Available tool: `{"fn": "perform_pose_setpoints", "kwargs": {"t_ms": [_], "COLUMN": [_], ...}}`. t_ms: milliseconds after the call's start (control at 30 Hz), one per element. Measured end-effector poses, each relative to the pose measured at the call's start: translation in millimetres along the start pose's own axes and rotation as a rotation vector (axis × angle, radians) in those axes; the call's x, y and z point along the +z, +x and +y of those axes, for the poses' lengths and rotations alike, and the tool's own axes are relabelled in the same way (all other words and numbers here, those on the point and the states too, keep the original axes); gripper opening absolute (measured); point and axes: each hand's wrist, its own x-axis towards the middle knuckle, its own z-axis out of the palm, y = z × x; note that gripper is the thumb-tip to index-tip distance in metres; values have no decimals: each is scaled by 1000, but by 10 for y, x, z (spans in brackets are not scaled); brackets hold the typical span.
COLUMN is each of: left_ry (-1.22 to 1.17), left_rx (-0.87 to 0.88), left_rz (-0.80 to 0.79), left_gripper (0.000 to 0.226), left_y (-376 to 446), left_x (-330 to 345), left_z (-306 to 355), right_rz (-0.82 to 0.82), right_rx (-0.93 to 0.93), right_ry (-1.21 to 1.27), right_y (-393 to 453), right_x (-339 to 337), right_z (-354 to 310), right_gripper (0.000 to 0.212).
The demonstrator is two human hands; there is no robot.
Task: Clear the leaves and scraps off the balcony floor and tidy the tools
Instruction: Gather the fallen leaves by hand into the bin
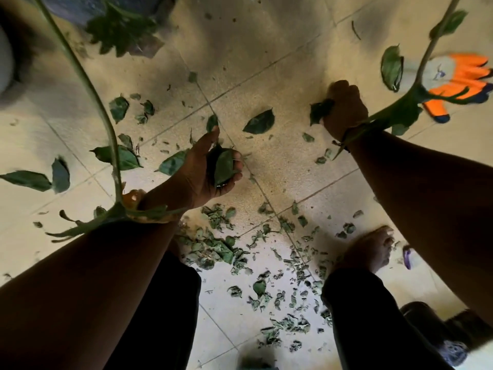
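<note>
My left hand (pixel 210 169) hovers low over the pale tiled floor (pixel 280 84), palm up, fingers curled round a bunch of green leaves (pixel 224 166). My right hand (pixel 344 108) is further out to the right, knuckles up, gripping a leaf (pixel 320 109). Whole green leaves lie scattered on the tiles, such as one large leaf (pixel 260 121) between my hands and others at the left (pixel 26 180). A dense litter of small dried scraps (pixel 221 247) spreads between my bare feet (pixel 370 247).
Two long plant stems hang close to the camera, one across my left wrist (pixel 90 84), one across my right wrist (pixel 426 49). An orange and white work glove (pixel 464 81) lies on the floor at the right. A dark pot with foliage (pixel 120 25) stands at the top left.
</note>
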Motion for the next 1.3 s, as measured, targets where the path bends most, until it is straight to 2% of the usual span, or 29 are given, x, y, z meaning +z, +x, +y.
{"fn": "perform_pose_setpoints", "kwargs": {"t_ms": [67,133,267,367,400,467,533,600,700,733,800,900,1000,1067,1167,1300], "left_ry": [-32,-28,0,-46,-55,-56,-57,-95,-93,-106,-141,-146,-86,-52,-77,-151], "left_rx": [-7,-16,13,113,91,-24,-92,-45,98,119,126,92,56,-5,-60,-27], "left_rz": [41,75,67,214,187,40,-42,-36,122,152,141,208,226,207,170,144], "left_gripper": [58,58,63,62,59,60,62,60,58,57,55,52,51,60,61,59], "left_y": [-18,-41,-91,-58,-80,-171,-252,-307,-341,-348,-374,-424,-525,-618,-729,-778], "left_x": [-69,-160,-294,-410,-450,-548,-621,-643,-677,-718,-817,-921,-1021,-1112,-1242,-1438], "left_z": [11,28,79,49,56,85,99,67,-77,-129,-197,-220,-188,-160,-110,-90], "right_rz": [-41,-33,-59,-103,-125,-174,-202,-235,-311,-315,-273,-182,-233,-250,-233,-270], "right_rx": [42,-11,-338,-563,-589,-577,-506,-415,-322,-333,-439,-637,-767,-776,-710,-584], "right_ry": [-55,-160,-243,-355,-403,-554,-595,-524,-316,-251,-257,-397,-616,-699,-695,-671], "right_y": [-23,136,242,305,327,368,393,358,248,204,181,280,376,433,455,488], "right_x": [55,195,495,778,845,947,986,987,988,993,1042,1146,1280,1355,1391,1418], "right_z": [69,255,198,-70,-155,-256,-298,-326,-341,-385,-504,-754,-971,-1032,-988,-849], "right_gripper": [41,35,17,18,19,25,30,32,46,47,37,24,25,28,36,37]}}
